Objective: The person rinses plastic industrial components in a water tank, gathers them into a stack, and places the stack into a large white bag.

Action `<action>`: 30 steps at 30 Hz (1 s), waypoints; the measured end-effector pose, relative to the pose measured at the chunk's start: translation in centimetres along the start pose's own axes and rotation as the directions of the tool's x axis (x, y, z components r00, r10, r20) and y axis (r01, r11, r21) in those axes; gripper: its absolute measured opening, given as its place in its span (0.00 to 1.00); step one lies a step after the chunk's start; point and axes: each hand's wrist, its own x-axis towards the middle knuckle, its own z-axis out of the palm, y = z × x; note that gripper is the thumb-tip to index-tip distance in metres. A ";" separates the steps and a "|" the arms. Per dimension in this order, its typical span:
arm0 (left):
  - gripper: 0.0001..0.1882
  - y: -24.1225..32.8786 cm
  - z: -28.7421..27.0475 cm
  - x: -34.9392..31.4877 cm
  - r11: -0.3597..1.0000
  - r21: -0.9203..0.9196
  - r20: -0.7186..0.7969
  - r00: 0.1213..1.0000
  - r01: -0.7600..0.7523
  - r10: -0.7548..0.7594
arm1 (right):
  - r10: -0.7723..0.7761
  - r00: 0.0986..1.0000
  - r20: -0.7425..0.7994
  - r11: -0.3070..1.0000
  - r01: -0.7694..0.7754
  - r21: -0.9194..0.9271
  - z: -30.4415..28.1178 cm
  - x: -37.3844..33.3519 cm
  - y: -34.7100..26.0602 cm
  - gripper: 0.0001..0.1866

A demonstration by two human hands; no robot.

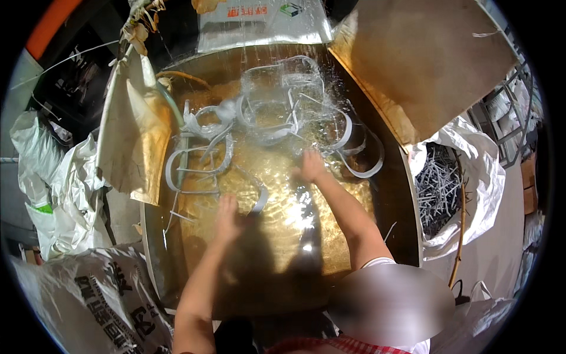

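Observation:
A deep tank of shallow, rippling water lies in front of me. Grey plastic molded parts, with curved bands joined by thin rods, lie in a loose cluster across its middle and far side. My left hand reaches in at the left, fingers stretched forward beside a curved grey band; whether it touches the band I cannot tell. Further out, my right hand is low at the water near the cluster, its fingers extended and partly lost in splashes. Neither hand visibly grips a part. Falling water blurs the farthest parts.
Stained boards flank the tank at right, with a pale sheet at left. A white sack of thin grey sticks stands to the right, a stick leaning by it. Printed sacks lie at near left.

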 end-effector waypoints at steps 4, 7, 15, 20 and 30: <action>0.45 -1.1 2.6 0.8 0.950 -0.234 0.085 0.978 0.208 -0.193 | 0.039 0.981 -0.191 0.984 -0.005 0.175 -1.1 2.1 -2.4 0.52; 0.45 1.9 1.0 2.2 0.938 -0.279 0.200 0.968 0.203 -0.150 | -0.150 0.785 -0.601 0.977 0.210 0.029 -2.3 4.9 -1.5 0.51; 0.48 1.7 2.5 2.3 0.991 -0.130 0.137 0.990 0.038 -0.020 | -0.401 0.845 -0.354 0.881 0.250 -0.402 -2.4 7.9 -3.4 0.29; 0.45 4.2 -0.6 3.5 0.860 -0.175 0.514 0.790 0.479 -0.335 | -0.188 0.981 0.050 0.864 0.189 -0.467 -3.3 8.3 -5.4 0.27; 0.45 3.1 2.1 1.6 0.996 -0.054 0.200 0.978 0.071 -0.059 | -0.259 0.964 -0.052 0.933 0.236 -0.272 0.1 9.2 -5.2 0.29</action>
